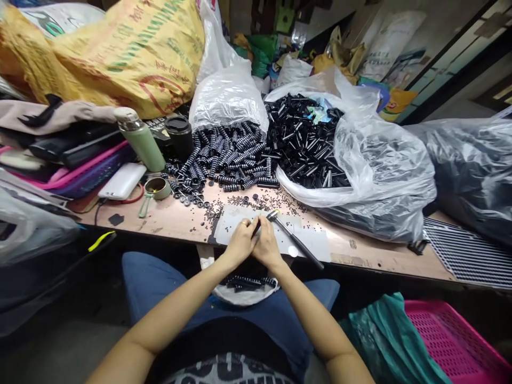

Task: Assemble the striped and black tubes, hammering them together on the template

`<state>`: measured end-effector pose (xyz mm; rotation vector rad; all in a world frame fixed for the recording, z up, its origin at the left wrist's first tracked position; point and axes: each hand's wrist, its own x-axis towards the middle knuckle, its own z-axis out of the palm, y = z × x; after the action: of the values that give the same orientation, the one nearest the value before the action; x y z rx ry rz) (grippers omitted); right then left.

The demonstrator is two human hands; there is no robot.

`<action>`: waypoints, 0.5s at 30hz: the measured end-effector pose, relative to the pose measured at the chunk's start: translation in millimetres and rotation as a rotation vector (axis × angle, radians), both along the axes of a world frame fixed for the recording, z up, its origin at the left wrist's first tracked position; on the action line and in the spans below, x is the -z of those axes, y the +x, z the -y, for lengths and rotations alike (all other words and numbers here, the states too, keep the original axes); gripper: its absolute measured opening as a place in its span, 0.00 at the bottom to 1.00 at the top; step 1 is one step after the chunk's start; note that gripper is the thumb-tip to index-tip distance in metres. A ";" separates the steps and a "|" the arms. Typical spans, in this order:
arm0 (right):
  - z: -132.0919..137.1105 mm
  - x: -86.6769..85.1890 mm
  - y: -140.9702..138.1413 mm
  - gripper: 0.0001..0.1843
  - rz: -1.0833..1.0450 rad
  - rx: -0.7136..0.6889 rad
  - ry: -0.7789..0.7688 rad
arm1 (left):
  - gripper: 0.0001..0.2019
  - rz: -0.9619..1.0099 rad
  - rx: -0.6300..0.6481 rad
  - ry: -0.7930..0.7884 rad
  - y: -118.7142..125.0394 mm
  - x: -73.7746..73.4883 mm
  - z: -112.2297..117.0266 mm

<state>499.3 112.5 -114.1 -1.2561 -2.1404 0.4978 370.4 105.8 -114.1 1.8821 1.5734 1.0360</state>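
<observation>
My left hand (240, 241) and my right hand (267, 244) meet over the front edge of the workbench, fingers pinched together. Between them shows a small dark piece (256, 228), mostly hidden by the fingers, so its exact kind is unclear. Just right of my fingers a hammer (300, 244) lies with its head near them and its black handle slanting toward me. Under both lies a grey plate (230, 220). Small dark bits (276, 200) are scattered behind it. In my lap, below the hands, a white bag (244, 300) holds black striped pieces.
Black-and-white ribbed cylinders (228, 154) are heaped at the back, beside a plastic bag (384, 176) of black tubes (304, 138). To the left stand a green bottle (144, 141), a black cup (178, 138) and a white power bank (122, 181). A pink basket (452, 330) sits low right.
</observation>
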 end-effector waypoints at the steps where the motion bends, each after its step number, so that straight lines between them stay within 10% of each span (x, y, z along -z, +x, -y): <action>1: -0.1 2.7 7.9 0.41 0.055 0.019 0.001 | 0.23 -0.104 0.026 0.025 -0.4 6.7 -0.5; 7: -5.2 -15.5 84.1 0.17 0.599 0.481 -0.067 | 0.17 -0.489 0.179 0.214 -25.1 21.9 -6.9; 15: 30.9 -35.7 73.1 0.19 0.416 0.349 -0.310 | 0.20 -0.671 0.123 0.240 -30.5 19.6 -1.0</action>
<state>572.4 81.7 -78.4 -2.0125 -2.1495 0.4578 339.9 106.8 -133.7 2.6454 1.6879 0.5785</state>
